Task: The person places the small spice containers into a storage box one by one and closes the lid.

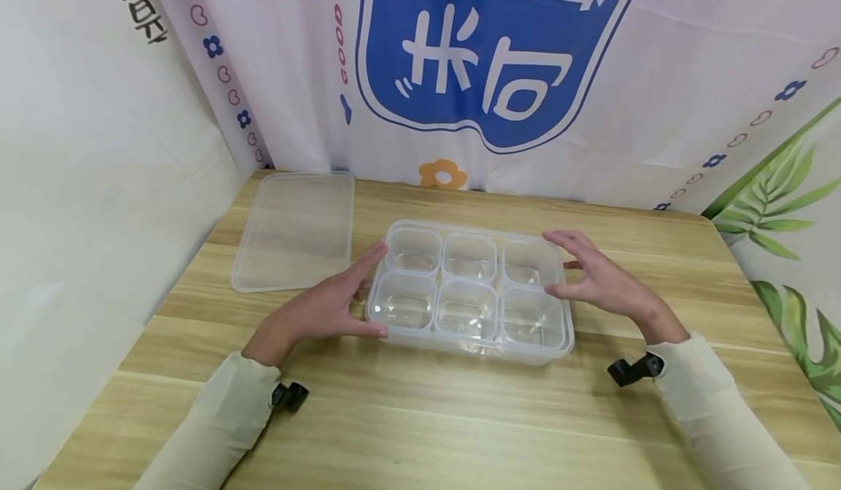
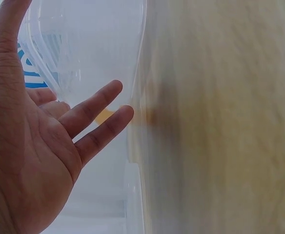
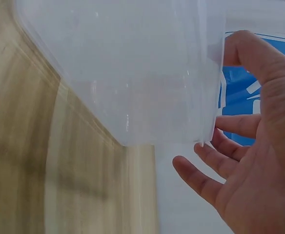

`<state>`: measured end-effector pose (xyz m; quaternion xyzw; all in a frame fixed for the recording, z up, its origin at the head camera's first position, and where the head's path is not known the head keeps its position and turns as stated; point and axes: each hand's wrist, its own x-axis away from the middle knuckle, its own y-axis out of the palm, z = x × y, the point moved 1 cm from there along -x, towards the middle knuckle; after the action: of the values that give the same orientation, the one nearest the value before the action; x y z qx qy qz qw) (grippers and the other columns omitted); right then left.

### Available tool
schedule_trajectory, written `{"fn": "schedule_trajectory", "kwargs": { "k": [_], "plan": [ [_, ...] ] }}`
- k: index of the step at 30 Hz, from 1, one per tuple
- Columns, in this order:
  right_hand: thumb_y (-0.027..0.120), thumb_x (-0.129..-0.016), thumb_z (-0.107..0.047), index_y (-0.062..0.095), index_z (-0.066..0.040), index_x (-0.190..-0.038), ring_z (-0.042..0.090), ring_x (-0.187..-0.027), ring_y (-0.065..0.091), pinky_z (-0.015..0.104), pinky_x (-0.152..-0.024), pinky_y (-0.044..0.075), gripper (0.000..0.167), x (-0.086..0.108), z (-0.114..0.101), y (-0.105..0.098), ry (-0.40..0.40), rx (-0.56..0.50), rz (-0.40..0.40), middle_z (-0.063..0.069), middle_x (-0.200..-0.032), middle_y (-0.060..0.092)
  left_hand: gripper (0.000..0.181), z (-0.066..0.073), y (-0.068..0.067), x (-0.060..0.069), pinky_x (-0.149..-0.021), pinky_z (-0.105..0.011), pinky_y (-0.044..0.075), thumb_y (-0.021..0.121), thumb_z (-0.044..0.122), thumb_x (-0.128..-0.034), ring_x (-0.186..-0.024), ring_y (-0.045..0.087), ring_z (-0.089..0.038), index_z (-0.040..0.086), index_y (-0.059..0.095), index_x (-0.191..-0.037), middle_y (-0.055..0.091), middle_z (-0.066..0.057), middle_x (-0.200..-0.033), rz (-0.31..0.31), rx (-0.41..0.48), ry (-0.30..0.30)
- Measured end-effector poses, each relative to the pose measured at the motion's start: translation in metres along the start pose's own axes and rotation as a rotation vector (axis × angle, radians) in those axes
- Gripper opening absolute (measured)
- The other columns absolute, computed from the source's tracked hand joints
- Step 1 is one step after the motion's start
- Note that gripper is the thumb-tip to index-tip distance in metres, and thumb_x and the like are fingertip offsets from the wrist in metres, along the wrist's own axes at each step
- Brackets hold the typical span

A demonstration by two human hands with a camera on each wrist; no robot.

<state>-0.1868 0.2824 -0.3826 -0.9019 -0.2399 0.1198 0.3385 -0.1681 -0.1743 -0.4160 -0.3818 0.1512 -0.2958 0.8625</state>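
A clear plastic storage box [image 1: 469, 340] with six small compartment cups [image 1: 467, 307] in two rows stands on the wooden table. No contents are visible in the cups. At the box's left end, my left hand [image 1: 331, 304] has its thumb and index finger spread along the rim; in the left wrist view, two other fingers stretch out beside the wall. My right hand [image 1: 601, 278] is at the opposite end, thumb and index fingertips at the rim. Its other fingers [image 3: 201, 180] spread loosely near the box corner in the right wrist view.
A translucent flat lid [image 1: 296, 231] lies at the table's back left, beside the box. Behind the table [image 1: 420, 424] hangs a white curtain [image 1: 296, 74] with a blue printed panel. Pale walls border the sides, with leaf prints [image 1: 782, 198] at right.
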Motion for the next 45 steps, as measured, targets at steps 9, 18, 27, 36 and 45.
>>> {"fn": "schedule_trajectory", "kwargs": {
  "k": [9, 18, 27, 36, 45],
  "plan": [
    [0.072, -0.099, -0.028, 0.012, -0.015, -0.167, 0.055, -0.128, 0.046, 0.059, -0.091, 0.053, 0.091, 0.008, 0.001, 0.011, 0.088, 0.015, 0.01, 0.021, -0.167, 0.011, 0.132, 0.005, -0.004, 0.0, -0.112, -0.051, 0.038, 0.086, 0.061, -0.0757, -0.137, 0.048, -0.03, 0.023, 0.0, -0.167, 0.0, -0.002, -0.172, -0.022, 0.035, -0.013],
    [0.065, -0.104, -0.031, 0.002, -0.014, -0.167, 0.053, -0.122, 0.054, 0.058, -0.094, 0.052, 0.091, 0.013, 0.006, 0.02, 0.102, 0.034, 0.032, 0.021, -0.169, 0.006, 0.12, 0.003, -0.019, -0.001, -0.108, -0.055, 0.041, 0.085, 0.052, -0.0829, -0.133, 0.054, -0.034, 0.032, 0.0, -0.167, 0.049, -0.018, -0.152, -0.011, 0.058, -0.067],
    [0.061, -0.106, -0.031, -0.002, -0.015, -0.167, 0.055, -0.122, 0.054, 0.063, -0.1, 0.045, 0.089, 0.013, 0.01, 0.022, 0.095, 0.037, 0.026, 0.022, -0.169, 0.004, 0.067, -0.04, -0.056, 0.001, -0.101, -0.058, 0.044, 0.06, 0.047, -0.1036, -0.123, 0.056, -0.04, -0.001, 0.049, -0.15, 0.058, -0.023, -0.138, 0.261, -0.218, -0.184],
    [0.063, -0.105, -0.033, -0.003, -0.019, -0.167, 0.054, -0.122, 0.054, 0.061, -0.094, 0.051, 0.092, 0.011, 0.005, 0.021, 0.113, 0.028, 0.002, 0.022, -0.169, 0.002, 0.088, -0.075, -0.088, 0.013, -0.102, -0.066, 0.035, 0.064, 0.056, -0.0976, -0.128, 0.039, -0.054, -0.011, 0.041, -0.15, 0.039, -0.04, -0.142, 0.401, -0.203, -0.49],
    [0.068, -0.102, -0.032, -0.001, -0.021, -0.167, 0.055, -0.128, 0.048, 0.062, -0.092, 0.051, 0.096, 0.015, 0.004, 0.021, 0.137, -0.011, 0.01, 0.02, -0.17, 0.003, 0.129, -0.108, -0.092, 0.02, -0.107, -0.075, 0.016, 0.074, 0.066, -0.0846, -0.134, 0.015, -0.066, -0.016, 0.005, -0.156, 0.014, -0.052, -0.147, 0.326, -0.175, -0.743]
  ]
}}
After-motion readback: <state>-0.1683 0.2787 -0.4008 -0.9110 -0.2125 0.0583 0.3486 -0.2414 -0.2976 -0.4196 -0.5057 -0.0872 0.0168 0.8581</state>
